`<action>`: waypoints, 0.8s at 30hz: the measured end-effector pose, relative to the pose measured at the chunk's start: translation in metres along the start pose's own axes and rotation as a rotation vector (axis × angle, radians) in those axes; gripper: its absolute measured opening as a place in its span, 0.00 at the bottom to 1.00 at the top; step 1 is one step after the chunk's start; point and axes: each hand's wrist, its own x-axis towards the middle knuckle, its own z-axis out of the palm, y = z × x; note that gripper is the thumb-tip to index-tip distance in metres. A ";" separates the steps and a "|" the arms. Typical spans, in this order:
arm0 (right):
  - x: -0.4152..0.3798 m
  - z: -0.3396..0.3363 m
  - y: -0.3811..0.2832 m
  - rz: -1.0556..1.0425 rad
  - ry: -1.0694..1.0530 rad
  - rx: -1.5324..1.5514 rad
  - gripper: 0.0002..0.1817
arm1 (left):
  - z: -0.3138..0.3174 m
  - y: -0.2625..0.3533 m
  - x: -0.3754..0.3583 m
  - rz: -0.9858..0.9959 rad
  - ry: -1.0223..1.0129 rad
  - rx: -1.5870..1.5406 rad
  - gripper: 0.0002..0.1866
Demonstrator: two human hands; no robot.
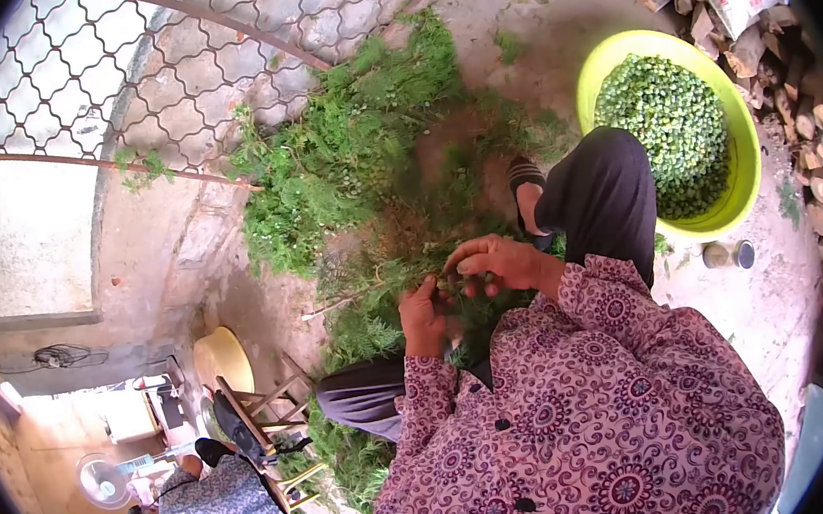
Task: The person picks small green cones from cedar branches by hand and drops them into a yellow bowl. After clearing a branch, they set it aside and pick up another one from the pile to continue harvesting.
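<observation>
Nearest to us is our long-sleeved pink shirt (586,419) with dark purple swirls and medallions, its sleeves reaching towards our bare hands. Our left hand (423,317) has its thumb and fingers pinched on a small clump of green, stemmy plant matter (446,283), and our right hand (499,262) curls its fingers over the same clump from the other side (the fingers hide much of it, so we cannot make out each piece).

Our landmark is the round, bright yellow-green tub (744,131), which holds a heap of small, round green heads (666,123). The clump in our hands is to the left of the tub and lower in view. Left of the tub, past our knee in dark trousers (603,184), a broad pile of feathery green cut plants (352,154) spreads over the floor, reaching down beside our hands. Just below the tub stands a small jar with a dark lid (731,255); to its right are stacked split wood pieces (821,188). Far to the lower left of the tub, a person in a blue-and-white patterned top (220,508) sits near a pale round fan (103,480).
</observation>
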 end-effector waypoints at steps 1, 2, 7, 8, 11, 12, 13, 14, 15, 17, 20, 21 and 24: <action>0.003 -0.002 0.001 -0.052 0.073 -0.106 0.13 | 0.003 0.003 -0.005 0.016 -0.017 0.039 0.04; 0.005 -0.004 0.003 -0.049 0.076 -0.108 0.13 | 0.008 0.005 -0.011 0.032 -0.034 0.079 0.04; 0.007 -0.001 0.013 -0.099 0.186 -0.386 0.12 | 0.016 0.002 -0.020 0.109 -0.036 0.226 0.05; 0.008 0.000 0.016 -0.099 0.187 -0.390 0.12 | 0.015 0.001 -0.021 0.125 -0.029 0.279 0.05; 0.012 0.001 0.032 -0.334 0.229 -0.864 0.15 | 0.012 0.001 -0.018 0.128 -0.084 0.255 0.04; 0.013 0.004 0.036 -0.445 0.234 -1.101 0.16 | 0.012 0.001 -0.020 0.130 -0.087 0.252 0.04; 0.012 0.006 0.039 -0.558 0.237 -1.337 0.17 | 0.013 0.002 -0.022 0.152 -0.051 0.318 0.05; 0.011 0.007 0.041 -0.416 0.218 -1.343 0.17 | 0.014 0.001 -0.024 0.173 -0.018 0.385 0.05; 0.011 0.008 0.043 -0.417 0.231 -1.349 0.17 | 0.013 -0.001 -0.025 0.172 -0.031 0.386 0.05; 0.011 0.006 0.045 -0.443 0.290 -1.334 0.15 | 0.009 -0.005 -0.024 0.209 -0.042 0.449 0.06; 0.008 0.014 0.038 -0.559 0.272 -1.140 0.14 | 0.010 -0.002 -0.026 0.215 -0.062 0.426 0.06; 0.006 0.018 0.032 -0.559 0.277 -1.145 0.14 | 0.010 0.000 -0.025 0.222 -0.051 0.398 0.06; -0.011 0.039 0.005 -0.660 0.281 -0.925 0.11 | 0.007 0.007 -0.023 0.227 -0.033 0.401 0.05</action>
